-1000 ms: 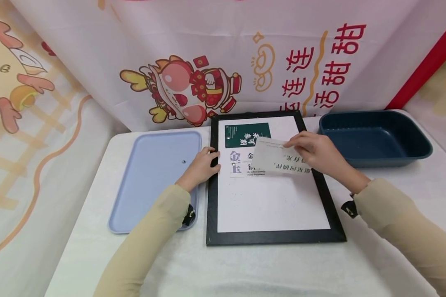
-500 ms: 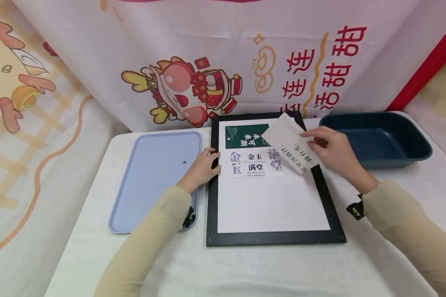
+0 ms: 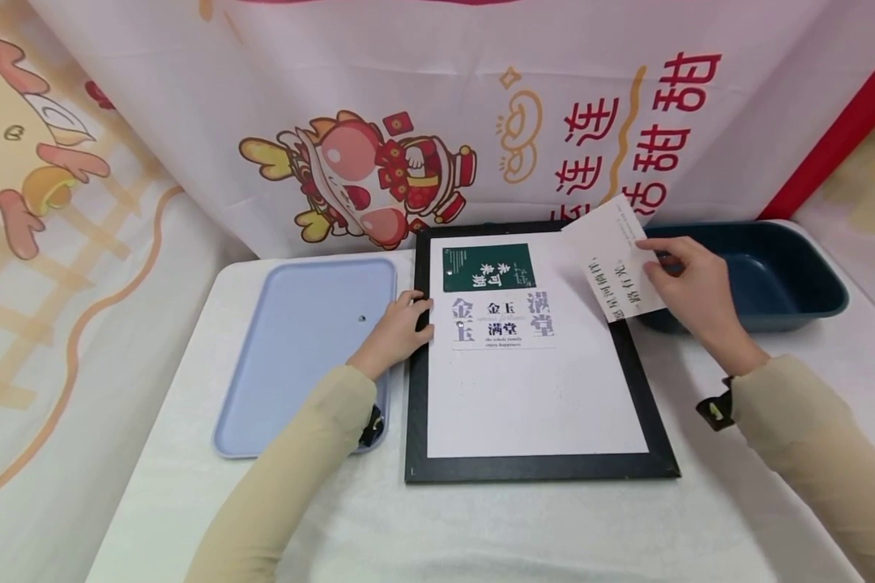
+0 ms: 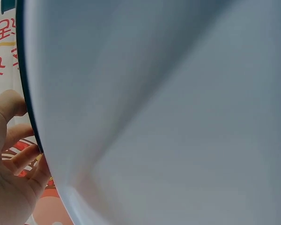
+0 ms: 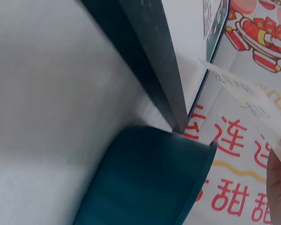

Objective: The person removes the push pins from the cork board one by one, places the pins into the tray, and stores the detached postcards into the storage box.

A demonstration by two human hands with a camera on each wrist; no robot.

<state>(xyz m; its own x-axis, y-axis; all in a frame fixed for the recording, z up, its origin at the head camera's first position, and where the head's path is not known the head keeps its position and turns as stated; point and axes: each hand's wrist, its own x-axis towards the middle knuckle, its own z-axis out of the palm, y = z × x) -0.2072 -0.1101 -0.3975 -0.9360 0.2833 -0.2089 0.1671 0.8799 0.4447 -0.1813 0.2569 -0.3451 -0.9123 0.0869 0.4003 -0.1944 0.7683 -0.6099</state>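
My right hand (image 3: 698, 285) pinches a white card (image 3: 614, 257) printed with black characters by its right edge, tilted in the air. The card is over the far right border of a black picture frame (image 3: 539, 467), close to the dark blue basin. My left hand (image 3: 394, 330) rests against the frame's left border with fingertips and thumb. On the frame's white panel lie a dark green card (image 3: 488, 267) and, just nearer, a white card with purple characters (image 3: 503, 321). In the right wrist view, the held card (image 5: 250, 101) appears nearly edge-on before the backdrop.
A light blue tray (image 3: 299, 364) lies left of the frame, under my left forearm. The dark blue basin (image 3: 758, 279) stands at the back right, beside the frame. A printed cloth backdrop (image 3: 379, 65) hangs behind the white-covered table (image 3: 539, 534).
My right hand has lifted the card off to the right and turned it, uncovering the purple-lettered card. My left hand stays at the frame's left border.
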